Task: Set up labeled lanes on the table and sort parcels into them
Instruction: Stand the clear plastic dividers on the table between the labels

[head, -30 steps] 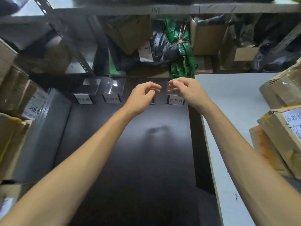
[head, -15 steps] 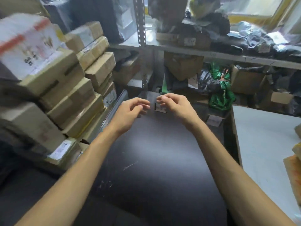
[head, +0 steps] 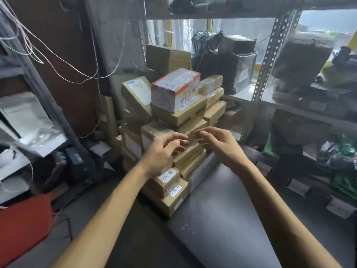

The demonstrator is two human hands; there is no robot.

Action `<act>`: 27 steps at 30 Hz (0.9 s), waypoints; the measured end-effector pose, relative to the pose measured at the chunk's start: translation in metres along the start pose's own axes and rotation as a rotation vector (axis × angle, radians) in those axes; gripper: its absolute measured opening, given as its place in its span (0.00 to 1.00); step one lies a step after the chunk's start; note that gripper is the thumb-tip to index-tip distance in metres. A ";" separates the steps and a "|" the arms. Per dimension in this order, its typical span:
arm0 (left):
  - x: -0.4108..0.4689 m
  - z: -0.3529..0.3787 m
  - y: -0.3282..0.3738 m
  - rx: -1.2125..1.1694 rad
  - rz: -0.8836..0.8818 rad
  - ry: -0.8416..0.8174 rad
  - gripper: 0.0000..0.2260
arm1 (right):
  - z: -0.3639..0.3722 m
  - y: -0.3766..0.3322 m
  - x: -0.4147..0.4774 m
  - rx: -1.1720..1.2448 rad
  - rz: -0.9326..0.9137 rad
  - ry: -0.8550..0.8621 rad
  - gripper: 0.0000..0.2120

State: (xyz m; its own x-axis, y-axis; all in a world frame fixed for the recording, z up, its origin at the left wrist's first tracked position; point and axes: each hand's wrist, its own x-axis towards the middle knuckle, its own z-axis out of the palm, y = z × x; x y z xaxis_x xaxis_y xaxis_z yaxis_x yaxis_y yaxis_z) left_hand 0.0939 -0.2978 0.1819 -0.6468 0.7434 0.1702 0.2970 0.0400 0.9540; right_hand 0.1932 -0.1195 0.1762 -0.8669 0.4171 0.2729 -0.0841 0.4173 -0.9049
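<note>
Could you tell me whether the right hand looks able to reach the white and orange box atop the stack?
Probably yes: the right hand is empty, held in front of the parcel stack, and the white and orange box sits uncovered on top.

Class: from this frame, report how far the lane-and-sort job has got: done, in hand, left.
Done: seemingly, blurred label stands along the far edge of the dark table. In hand: the left hand and right hand, both holding nothing, reach toward the parcel stack beside the table. Left: all the sorting; no parcel is lifted yet.
</note>
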 end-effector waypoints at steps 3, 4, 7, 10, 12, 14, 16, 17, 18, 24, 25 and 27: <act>0.017 -0.016 0.003 0.026 0.035 0.054 0.12 | 0.008 -0.006 0.027 -0.023 -0.041 -0.023 0.11; 0.025 -0.020 0.003 0.040 0.052 0.072 0.12 | 0.010 -0.007 0.036 -0.027 -0.052 -0.032 0.12; 0.055 -0.028 0.000 0.059 0.098 0.155 0.11 | 0.007 -0.002 0.068 -0.029 -0.059 -0.031 0.14; 0.085 -0.034 -0.002 0.102 0.152 0.235 0.09 | -0.002 0.001 0.098 0.001 -0.067 -0.015 0.11; 0.102 -0.036 -0.001 0.151 0.229 0.350 0.08 | -0.008 0.002 0.115 0.009 -0.069 -0.022 0.11; 0.115 -0.037 0.001 0.248 0.307 0.481 0.13 | -0.012 0.001 0.132 0.015 -0.075 -0.018 0.11; 0.127 -0.038 0.001 0.348 0.341 0.573 0.20 | -0.014 0.001 0.147 0.044 -0.070 0.010 0.11; 0.135 -0.038 -0.001 0.389 0.341 0.597 0.26 | -0.013 0.000 0.152 0.061 -0.068 0.023 0.11; 0.142 -0.038 -0.005 0.415 0.327 0.598 0.32 | -0.012 0.000 0.157 0.073 -0.068 0.036 0.10; 0.179 -0.043 -0.028 0.464 0.224 0.578 0.51 | -0.004 0.002 0.186 0.099 -0.052 0.089 0.08; 0.182 -0.045 -0.030 0.470 0.228 0.594 0.51 | -0.004 0.003 0.190 0.098 -0.045 0.098 0.09; 0.185 -0.048 -0.030 0.460 0.246 0.584 0.50 | -0.004 0.004 0.196 0.086 -0.026 0.121 0.09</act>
State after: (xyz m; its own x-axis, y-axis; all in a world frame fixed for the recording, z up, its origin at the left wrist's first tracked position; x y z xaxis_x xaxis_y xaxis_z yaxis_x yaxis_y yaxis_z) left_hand -0.0685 -0.1940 0.1962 -0.7514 0.3000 0.5877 0.6586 0.2868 0.6956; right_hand 0.0253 -0.0331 0.2269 -0.7988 0.5033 0.3295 -0.1520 0.3611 -0.9201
